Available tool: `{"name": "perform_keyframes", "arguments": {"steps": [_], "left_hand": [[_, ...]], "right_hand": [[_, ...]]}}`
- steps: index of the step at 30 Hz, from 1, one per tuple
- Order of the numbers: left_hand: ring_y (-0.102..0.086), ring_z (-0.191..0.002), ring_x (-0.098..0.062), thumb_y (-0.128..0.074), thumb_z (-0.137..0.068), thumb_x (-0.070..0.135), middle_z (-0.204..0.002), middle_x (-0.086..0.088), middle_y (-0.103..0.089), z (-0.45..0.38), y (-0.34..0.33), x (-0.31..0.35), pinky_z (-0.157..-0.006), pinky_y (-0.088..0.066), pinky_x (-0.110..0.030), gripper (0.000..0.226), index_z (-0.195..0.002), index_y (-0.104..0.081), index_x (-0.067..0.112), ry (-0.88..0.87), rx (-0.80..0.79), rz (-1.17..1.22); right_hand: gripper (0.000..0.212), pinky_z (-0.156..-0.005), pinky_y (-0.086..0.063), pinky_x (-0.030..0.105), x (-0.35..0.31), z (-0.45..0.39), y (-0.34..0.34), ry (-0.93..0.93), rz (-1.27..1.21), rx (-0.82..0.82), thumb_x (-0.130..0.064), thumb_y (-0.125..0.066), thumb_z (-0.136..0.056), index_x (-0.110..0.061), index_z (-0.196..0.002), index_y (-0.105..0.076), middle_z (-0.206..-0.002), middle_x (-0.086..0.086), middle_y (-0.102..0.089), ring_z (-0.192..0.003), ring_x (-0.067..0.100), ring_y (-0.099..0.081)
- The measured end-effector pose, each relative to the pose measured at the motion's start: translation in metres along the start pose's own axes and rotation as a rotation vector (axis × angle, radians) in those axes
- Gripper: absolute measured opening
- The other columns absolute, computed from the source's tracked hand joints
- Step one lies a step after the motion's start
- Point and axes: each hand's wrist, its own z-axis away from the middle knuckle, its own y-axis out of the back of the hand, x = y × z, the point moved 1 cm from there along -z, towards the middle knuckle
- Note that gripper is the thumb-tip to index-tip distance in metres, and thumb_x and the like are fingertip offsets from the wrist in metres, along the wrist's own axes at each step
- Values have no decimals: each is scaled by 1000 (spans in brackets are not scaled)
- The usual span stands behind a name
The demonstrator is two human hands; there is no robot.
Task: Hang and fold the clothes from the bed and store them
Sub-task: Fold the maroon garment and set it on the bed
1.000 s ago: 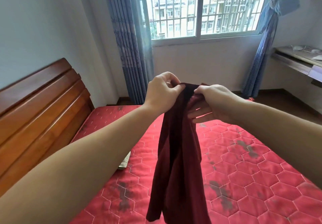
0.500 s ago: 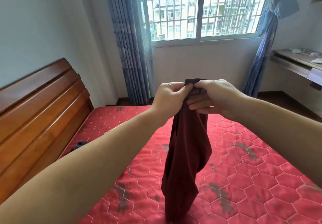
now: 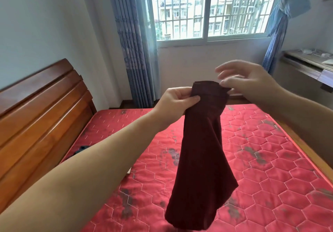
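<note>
A dark maroon garment (image 3: 201,152) hangs folded lengthwise in the air above the red quilted mattress (image 3: 261,163). My left hand (image 3: 175,103) grips its top edge, thumb in front and fingers curled behind the cloth. My right hand (image 3: 246,80) hovers just right of that top edge with its fingers spread and relaxed; the thumb tip lies near the cloth's corner, and whether it touches is unclear. The garment's lower end swings free above the bed.
A wooden headboard (image 3: 41,105) runs along the left. A small dark item (image 3: 81,149) lies on the mattress beside it, partly hidden by my left forearm. Blue curtains (image 3: 133,47) frame the barred window (image 3: 209,10). A wooden desk (image 3: 310,66) stands at the right wall.
My right hand has let go of the garment's top and opened, moving right. The left hand keeps hold alone, and the cloth has swung out to the right.
</note>
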Motion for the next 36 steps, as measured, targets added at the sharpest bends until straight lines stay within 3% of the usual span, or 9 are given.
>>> {"name": "perform_keyframes", "arguments": {"steps": [3, 6, 8, 14, 18, 22, 25, 28, 36], "left_hand": [[-67, -83, -7, -54, -95, 0, -93, 2, -72, -2, 9, 5, -72, -55, -21, 25, -115, -66, 8, 39, -43, -10], [-65, -85, -10, -55, -96, 5, -97, 1, -70, -3, 14, 8, -73, -54, -23, 22, -112, -67, 14, 82, -100, -30], [-65, -78, -8, -56, -96, 6, -92, 3, -71, -3, 16, 9, -70, -55, -23, 20, -109, -68, 16, 94, -102, -65], [-63, -57, -5, -55, -98, 10, -74, 6, -71, -5, 13, 14, -53, -55, -22, 18, -106, -67, 20, 43, -20, -119], [-64, -58, -6, -54, -99, 13, -76, 8, -71, -5, 12, 15, -51, -51, -19, 18, -104, -67, 24, 46, 53, -15], [-68, -81, -8, -64, -92, 20, -92, 11, -72, 4, 17, 0, -66, -54, -22, 20, -111, -63, 28, 66, -19, 27], [-68, -94, -6, -81, -73, 8, -99, 9, -73, 16, 14, -24, -83, -53, -25, 39, -104, -65, 25, 167, -210, -331], [-69, -96, -12, -85, -68, 4, -101, 2, -74, 16, 17, -45, -86, -56, -28, 38, -94, -67, 25, 283, -163, -589], [-58, -67, -17, -74, -71, 7, -66, 5, -58, -12, 40, -59, -56, -46, -25, 11, -73, -64, 12, 196, -265, -1251]], "right_hand": [[70, -89, -51, 32, 12, 0, 11, -105, 89, -237, -41, -80, -66, -32, -130, -52, -120, -7, -62, -106, 9, -62], [43, -88, -54, 37, 24, 3, 8, -213, 53, -454, -34, -79, -73, -19, -113, -69, -103, 4, -74, -93, 14, -69], [15, -77, -59, 31, 21, 0, 8, -92, 108, -403, -18, -68, -86, -11, -97, -75, -90, 9, -76, -82, 17, -69], [28, -66, -60, 32, -1, -4, 9, 37, 217, -326, -20, -54, -97, 4, -94, -67, -80, 20, -68, -72, 23, -64], [18, -69, -57, 30, 16, 14, -11, -21, 94, -400, -21, -70, -82, -12, -98, -70, -83, -3, -69, -73, 5, -62], [22, -72, -47, 39, 22, 6, -17, 12, 12, -171, -11, -67, -89, 10, -92, -69, -88, 16, -68, -77, 18, -55], [28, -68, -47, 40, 12, -3, -16, -38, -91, -68, -21, -64, -92, 7, -89, -67, -86, 24, -68, -72, 25, -58], [31, -54, -47, 25, 8, -6, -9, 18, 42, -80, -24, -61, -94, 6, -86, -66, -75, 13, -66, -61, 14, -57], [26, -69, -52, 39, 30, -5, 2, 160, 517, -259, -31, -62, -91, -7, -86, -71, -82, 20, -69, -66, 10, -53]]}}
